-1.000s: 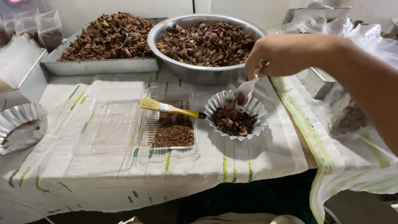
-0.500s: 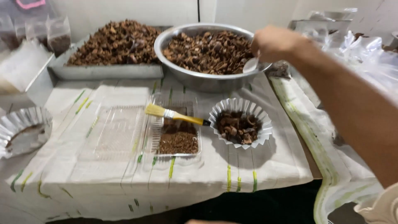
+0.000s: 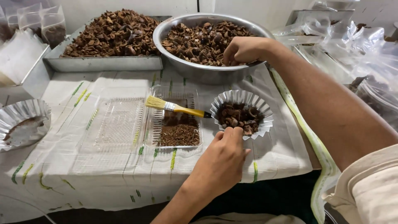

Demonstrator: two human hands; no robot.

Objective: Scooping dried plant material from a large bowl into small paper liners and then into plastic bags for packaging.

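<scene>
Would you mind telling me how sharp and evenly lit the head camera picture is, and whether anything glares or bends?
Head view: soft, even light with faint shadows; both hands, the left hand and right hand, look sharp, without motion blur; mild glare on the steel bowl rim and the plastic bags; wide-angle lens bends the table edges and stretches the right forearm.

- The single head camera is looking steeply down and forward from above the cloth-covered table (image 3: 62,166), close in.
- It is facing twelve o'clock, where the metal bowl (image 3: 199,70) is sitting near the top edge.
- No second view is sharing this scene.
</scene>
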